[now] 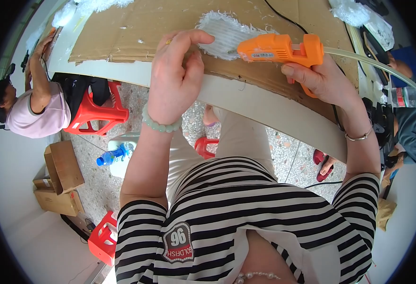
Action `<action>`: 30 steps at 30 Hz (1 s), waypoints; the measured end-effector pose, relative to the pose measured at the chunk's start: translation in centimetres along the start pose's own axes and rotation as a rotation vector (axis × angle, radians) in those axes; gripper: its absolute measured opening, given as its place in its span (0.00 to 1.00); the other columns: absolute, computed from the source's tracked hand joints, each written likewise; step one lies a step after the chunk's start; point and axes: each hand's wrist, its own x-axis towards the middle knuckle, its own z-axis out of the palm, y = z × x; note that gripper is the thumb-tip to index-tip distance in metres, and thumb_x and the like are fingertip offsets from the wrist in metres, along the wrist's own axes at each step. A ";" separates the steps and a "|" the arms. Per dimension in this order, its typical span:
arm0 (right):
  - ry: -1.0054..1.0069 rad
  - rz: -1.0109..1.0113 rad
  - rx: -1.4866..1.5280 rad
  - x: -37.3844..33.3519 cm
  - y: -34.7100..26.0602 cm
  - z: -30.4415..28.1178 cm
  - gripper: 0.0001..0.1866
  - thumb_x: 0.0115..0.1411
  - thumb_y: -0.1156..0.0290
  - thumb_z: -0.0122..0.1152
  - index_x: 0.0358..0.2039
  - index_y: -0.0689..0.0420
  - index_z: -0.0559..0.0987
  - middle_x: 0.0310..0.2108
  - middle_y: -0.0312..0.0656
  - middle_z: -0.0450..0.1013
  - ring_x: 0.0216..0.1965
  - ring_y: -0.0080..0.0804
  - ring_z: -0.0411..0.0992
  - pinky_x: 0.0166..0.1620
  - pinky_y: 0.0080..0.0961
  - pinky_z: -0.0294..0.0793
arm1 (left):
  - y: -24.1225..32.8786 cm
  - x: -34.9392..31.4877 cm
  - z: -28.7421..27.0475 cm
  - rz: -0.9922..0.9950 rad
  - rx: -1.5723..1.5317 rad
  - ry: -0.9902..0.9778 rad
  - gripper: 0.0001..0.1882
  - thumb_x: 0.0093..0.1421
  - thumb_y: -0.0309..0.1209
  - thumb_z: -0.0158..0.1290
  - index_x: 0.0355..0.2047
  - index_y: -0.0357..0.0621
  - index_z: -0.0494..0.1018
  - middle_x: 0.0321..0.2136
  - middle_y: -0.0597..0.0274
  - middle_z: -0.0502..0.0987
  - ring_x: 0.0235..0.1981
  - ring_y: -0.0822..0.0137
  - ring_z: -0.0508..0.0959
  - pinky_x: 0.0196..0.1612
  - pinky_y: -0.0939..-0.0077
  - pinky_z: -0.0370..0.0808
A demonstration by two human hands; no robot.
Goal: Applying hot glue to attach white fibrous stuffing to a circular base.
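My right hand (pixel 319 78) is wrapped round the handle of an orange hot glue gun (pixel 269 48). Its nozzle end points left, over a white ribbed piece with frayed, fringed edges (pixel 217 37). From the back of the gun a long translucent glue stick (pixel 369 57) runs off to the right. My left hand (pixel 177 71) is curled at the left edge of the white piece, index fingertip close to or on it. The thumb is bent below the index finger. The other fingers are largely hidden, and anything they hold cannot be made out.
Cardboard (pixel 108 42) covers the table, whose pale edge (pixel 274 111) runs in front of me. A black cable (pixel 283 18) crosses the cardboard. White fluffy material (pixel 350 12) lies back right. A person (pixel 40 106) sits left on a red stool (pixel 99 111); another is at right.
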 end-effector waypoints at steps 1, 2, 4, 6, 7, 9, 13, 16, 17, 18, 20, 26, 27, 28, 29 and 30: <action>-0.004 -0.007 -0.008 0.1 0.2 0.0 0.14 0.60 0.60 0.57 0.33 0.59 0.74 0.23 0.32 0.70 0.25 0.19 0.65 0.29 0.18 0.64 | 0.0 0.0 -0.2 -0.024 0.014 0.041 0.13 0.54 0.16 0.44 0.38 0.38 0.73 0.36 0.59 0.77 0.39 0.64 0.75 0.43 0.74 0.70; -0.008 -0.015 -0.016 0.1 0.2 -0.1 0.14 0.60 0.60 0.57 0.33 0.59 0.74 0.23 0.32 0.70 0.25 0.19 0.65 0.29 0.18 0.64 | -0.2 0.0 -0.4 -0.025 0.019 0.043 0.13 0.54 0.16 0.44 0.38 0.38 0.73 0.36 0.59 0.77 0.39 0.64 0.75 0.43 0.74 0.70; -0.008 0.000 -0.013 0.0 0.0 0.0 0.14 0.60 0.60 0.57 0.33 0.59 0.74 0.23 0.32 0.70 0.25 0.19 0.65 0.29 0.18 0.64 | -0.7 0.3 -0.7 -0.025 0.174 0.064 0.12 0.55 0.18 0.48 0.40 0.39 0.72 0.35 0.59 0.77 0.39 0.65 0.75 0.43 0.75 0.71; -0.004 0.017 -0.011 0.1 -0.3 -0.1 0.14 0.60 0.60 0.57 0.33 0.59 0.74 0.23 0.32 0.70 0.25 0.20 0.65 0.28 0.18 0.64 | -1.2 0.4 -0.7 -0.032 0.220 0.055 0.13 0.54 0.20 0.50 0.41 0.39 0.72 0.33 0.60 0.77 0.37 0.66 0.75 0.42 0.75 0.71; -0.007 0.010 -0.006 0.1 -0.4 -0.1 0.14 0.60 0.60 0.57 0.34 0.59 0.74 0.23 0.32 0.70 0.24 0.19 0.64 0.28 0.18 0.64 | -1.3 0.4 -0.7 -0.042 0.260 0.042 0.14 0.54 0.21 0.53 0.42 0.40 0.72 0.32 0.61 0.78 0.36 0.67 0.76 0.40 0.75 0.72; -0.009 0.004 -0.001 0.2 -0.6 0.0 0.14 0.60 0.60 0.58 0.34 0.59 0.74 0.23 0.32 0.70 0.24 0.19 0.64 0.28 0.18 0.63 | -1.4 0.7 -0.5 -0.058 0.217 0.057 0.13 0.52 0.22 0.54 0.40 0.41 0.71 0.28 0.61 0.78 0.31 0.63 0.77 0.43 0.71 0.70; -0.011 -0.011 -0.027 0.6 -1.4 -0.1 0.14 0.60 0.60 0.58 0.36 0.59 0.73 0.22 0.32 0.69 0.23 0.19 0.64 0.27 0.18 0.62 | -1.5 1.5 -0.5 -0.131 0.148 0.020 0.15 0.50 0.23 0.55 0.39 0.43 0.71 0.23 0.61 0.79 0.26 0.58 0.77 0.43 0.66 0.70; -0.036 -0.058 -0.059 1.2 -1.2 -0.3 0.15 0.60 0.59 0.58 0.36 0.59 0.72 0.21 0.32 0.69 0.23 0.18 0.63 0.26 0.17 0.62 | -1.7 2.1 -0.6 -0.162 0.145 -0.010 0.16 0.49 0.23 0.56 0.41 0.45 0.71 0.23 0.62 0.79 0.27 0.57 0.77 0.40 0.65 0.71; -0.050 -0.107 -0.072 1.3 -1.2 -0.3 0.15 0.60 0.59 0.58 0.36 0.58 0.72 0.21 0.32 0.68 0.22 0.18 0.63 0.26 0.17 0.62 | -1.8 2.2 -0.6 -0.162 0.145 -0.008 0.16 0.49 0.23 0.56 0.41 0.45 0.71 0.23 0.62 0.79 0.27 0.57 0.77 0.40 0.65 0.71; -0.051 -0.109 -0.073 1.4 -1.3 -0.4 0.15 0.60 0.59 0.58 0.36 0.58 0.72 0.21 0.32 0.68 0.22 0.18 0.63 0.26 0.17 0.62 | -2.0 2.3 -0.6 -0.154 0.134 -0.031 0.17 0.49 0.23 0.55 0.41 0.46 0.71 0.23 0.62 0.79 0.27 0.57 0.77 0.39 0.65 0.72; -0.056 -0.058 -0.093 1.4 -1.4 -0.3 0.14 0.60 0.60 0.58 0.36 0.59 0.72 0.20 0.32 0.68 0.22 0.18 0.63 0.26 0.17 0.62 | -2.1 2.3 -0.7 -0.148 0.127 -0.052 0.17 0.49 0.23 0.55 0.41 0.47 0.71 0.23 0.62 0.79 0.28 0.56 0.76 0.38 0.66 0.72; -0.064 -0.022 0.011 1.7 -1.4 -0.4 0.19 0.59 0.54 0.59 0.34 0.60 0.73 0.18 0.31 0.61 0.21 0.20 0.58 0.25 0.20 0.60 | 0.1 0.6 -1.2 0.027 0.298 0.203 0.12 0.48 0.22 0.55 0.35 0.42 0.73 0.25 0.64 0.78 0.27 0.59 0.76 0.38 0.65 0.71; -0.062 -0.018 0.013 1.8 -1.2 -0.6 0.19 0.59 0.54 0.59 0.34 0.60 0.73 0.18 0.31 0.61 0.21 0.20 0.58 0.25 0.20 0.60 | 0.9 -0.2 -0.9 0.174 0.322 0.169 0.11 0.47 0.23 0.56 0.34 0.41 0.73 0.27 0.63 0.78 0.27 0.60 0.76 0.37 0.65 0.71; -0.082 -0.024 0.013 2.0 -1.1 -0.6 0.16 0.60 0.58 0.58 0.35 0.59 0.72 0.20 0.32 0.64 0.22 0.19 0.61 0.27 0.19 0.61 | 1.7 -1.0 -0.8 0.319 0.351 0.134 0.11 0.46 0.24 0.58 0.32 0.40 0.74 0.29 0.62 0.78 0.28 0.62 0.76 0.37 0.66 0.71; -0.103 -0.032 0.010 2.2 -1.1 -0.7 0.13 0.60 0.61 0.57 0.35 0.59 0.71 0.22 0.33 0.68 0.24 0.19 0.64 0.28 0.17 0.63 | 2.6 -2.0 -0.2 0.318 0.356 0.132 0.11 0.46 0.24 0.58 0.32 0.40 0.74 0.29 0.62 0.78 0.28 0.62 0.76 0.37 0.66 0.71; -0.105 -0.035 0.013 2.4 -1.1 -0.6 0.13 0.60 0.61 0.57 0.35 0.59 0.71 0.22 0.33 0.68 0.24 0.19 0.64 0.28 0.17 0.63 | 3.5 -2.9 0.9 0.328 0.329 0.034 0.12 0.45 0.26 0.59 0.32 0.40 0.74 0.32 0.59 0.78 0.29 0.62 0.75 0.36 0.67 0.71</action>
